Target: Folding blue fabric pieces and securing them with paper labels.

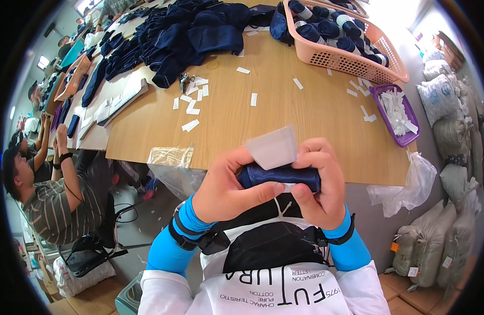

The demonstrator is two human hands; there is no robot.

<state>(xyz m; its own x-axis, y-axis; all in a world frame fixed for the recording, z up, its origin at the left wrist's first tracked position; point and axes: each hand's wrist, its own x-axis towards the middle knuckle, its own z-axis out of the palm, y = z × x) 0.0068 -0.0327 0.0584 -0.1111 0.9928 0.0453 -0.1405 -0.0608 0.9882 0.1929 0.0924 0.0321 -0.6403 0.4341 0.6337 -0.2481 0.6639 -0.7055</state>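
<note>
My left hand (pixel 229 186) and my right hand (pixel 319 181) together grip a rolled navy fabric bundle (pixel 279 176), held close to my chest just off the near edge of the wooden table (pixel 242 121). A white paper label (pixel 273 148) stands up from the top of the bundle, pinched between the fingers of both hands. Blue sleeves cover both forearms.
A heap of navy fabric pieces (pixel 189 31) lies at the table's far side. A pink basket (pixel 352 50) holds rolled bundles; a purple tray (pixel 397 113) holds white labels. Loose labels (pixel 192 107) dot the tabletop. A seated person (pixel 48 194) is at the left. Stuffed sacks (pixel 452 157) stand at the right.
</note>
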